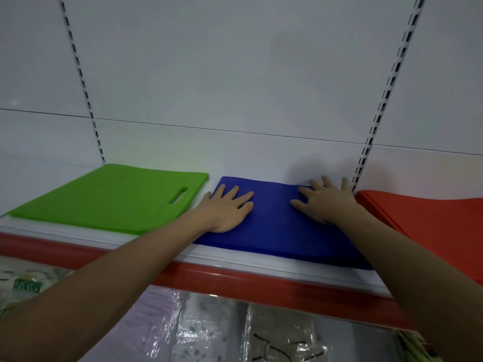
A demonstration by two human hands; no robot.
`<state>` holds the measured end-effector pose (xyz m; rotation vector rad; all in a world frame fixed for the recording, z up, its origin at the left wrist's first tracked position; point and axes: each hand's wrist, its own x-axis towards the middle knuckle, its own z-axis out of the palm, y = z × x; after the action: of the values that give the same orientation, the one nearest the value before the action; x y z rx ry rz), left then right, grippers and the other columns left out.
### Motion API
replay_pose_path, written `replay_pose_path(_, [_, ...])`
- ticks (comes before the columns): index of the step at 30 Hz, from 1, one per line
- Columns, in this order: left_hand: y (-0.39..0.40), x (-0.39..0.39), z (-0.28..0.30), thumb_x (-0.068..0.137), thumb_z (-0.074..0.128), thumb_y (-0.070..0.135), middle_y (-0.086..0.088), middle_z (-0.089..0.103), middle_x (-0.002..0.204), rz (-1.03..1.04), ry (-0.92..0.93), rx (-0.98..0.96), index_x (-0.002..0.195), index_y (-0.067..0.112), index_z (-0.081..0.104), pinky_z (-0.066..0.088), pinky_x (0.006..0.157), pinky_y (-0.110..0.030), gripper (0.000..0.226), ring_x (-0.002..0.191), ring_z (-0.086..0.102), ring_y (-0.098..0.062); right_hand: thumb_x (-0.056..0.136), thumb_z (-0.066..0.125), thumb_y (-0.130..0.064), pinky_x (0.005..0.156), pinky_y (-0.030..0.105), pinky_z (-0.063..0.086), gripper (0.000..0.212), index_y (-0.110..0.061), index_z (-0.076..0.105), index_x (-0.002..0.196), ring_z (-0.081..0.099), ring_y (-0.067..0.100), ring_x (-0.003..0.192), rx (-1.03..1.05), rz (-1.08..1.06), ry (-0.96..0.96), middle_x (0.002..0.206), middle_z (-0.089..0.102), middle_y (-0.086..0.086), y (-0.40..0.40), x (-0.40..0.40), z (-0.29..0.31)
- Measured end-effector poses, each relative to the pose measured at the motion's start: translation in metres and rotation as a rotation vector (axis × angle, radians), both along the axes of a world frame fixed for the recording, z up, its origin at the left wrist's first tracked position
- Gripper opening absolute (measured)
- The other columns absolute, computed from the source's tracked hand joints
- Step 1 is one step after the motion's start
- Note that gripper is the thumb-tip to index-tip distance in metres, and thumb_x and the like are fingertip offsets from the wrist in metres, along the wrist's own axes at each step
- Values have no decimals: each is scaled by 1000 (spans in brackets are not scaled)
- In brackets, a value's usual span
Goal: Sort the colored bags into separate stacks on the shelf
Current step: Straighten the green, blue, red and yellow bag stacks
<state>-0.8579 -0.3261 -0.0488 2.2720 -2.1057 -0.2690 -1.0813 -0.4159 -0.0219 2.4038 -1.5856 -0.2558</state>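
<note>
Nearest the camera, below the shelf: clear plastic-wrapped packages [209, 333] on the lower level, contents blurred, can't read them.

Above those, the white shelf with a red front lip [235, 279] runs across the frame. All positions below are relative to the flat stack of blue fabric bags [274, 231], which sits mid-shelf with its near edge just behind the lip.

Left hand [227, 209]: palm down on the left part of the blue stack, fingers straight and spread, pressing flat. Holds nothing, no curl around an edge.

Right hand [328, 201]: palm down on the far right part of the blue stack, fingers spread and straight, fingertips reaching past the stack's back edge toward the wall. Also holds nothing, just pressing.

Left of the blue stack, just beside it with a narrow gap: flat stack of green fabric bags [109, 197], die-cut handle slot on its right side, facing the blue.

Right of the blue stack, close beside it: flat stack of orange-red fabric bags [423, 215], partly hidden by the right forearm, runs off frame.

Farthest: white back panel [235, 74] with two slotted metal uprights [386, 95], one behind the green stack, one behind the blue/orange-red gap.
</note>
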Motion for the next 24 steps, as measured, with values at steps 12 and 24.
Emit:
replay_pose_path(12, [-5, 1, -2, 103, 9, 47, 0, -8, 164, 13, -27, 9, 154, 34, -7, 4, 121, -51, 55, 150, -9, -29, 105, 11, -35, 120, 55, -4, 55, -24, -2, 158, -3, 18, 152, 302, 169, -416, 165, -1, -6, 46, 81, -29])
replay_pose_path(24, [-5, 3, -4, 102, 10, 50, 3, -8, 164, -2, -24, 19, 153, 41, -7, 4, 121, -49, 54, 150, -10, -27, 94, 13, -72, 118, 56, -9, 70, -41, 0, 155, -9, 16, 151, 317, 119, -329, 164, -7, -12, 42, 39, -24])
